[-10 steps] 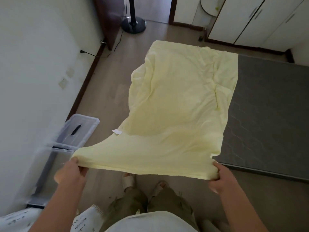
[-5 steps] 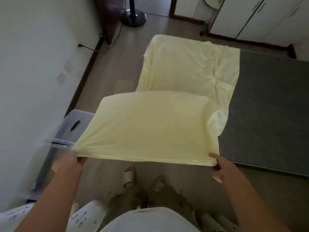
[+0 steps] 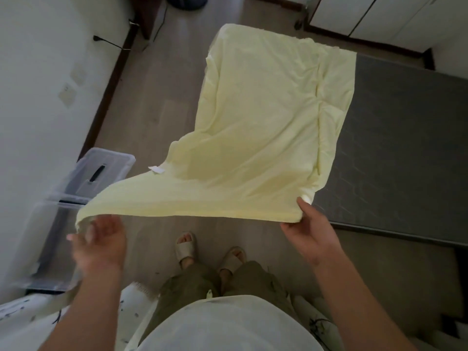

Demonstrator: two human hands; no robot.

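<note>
— Mattress (image 3: 405, 153) fills the right side. And the yellow sheet (image 3: 266, 110)?
— Spread over its left part, near edge lifted across centre frame.
— Hands?
— Right hand (image 3: 312, 231) pinches the near right corner. Left hand (image 3: 101, 241), lower left, is blurred; its grip I really cannot tell.

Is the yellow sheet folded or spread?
Spread: the sheet stretches open over the mattress, its near corner gripped by the right hand.

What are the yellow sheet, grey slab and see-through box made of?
The yellow sheet looks like thin matte fabric, maybe cotton: it drapes and creases. The grey slab, a mattress, seems quilted textile: stitched hexagons. The see-through box looks like rigid plastic.
</note>
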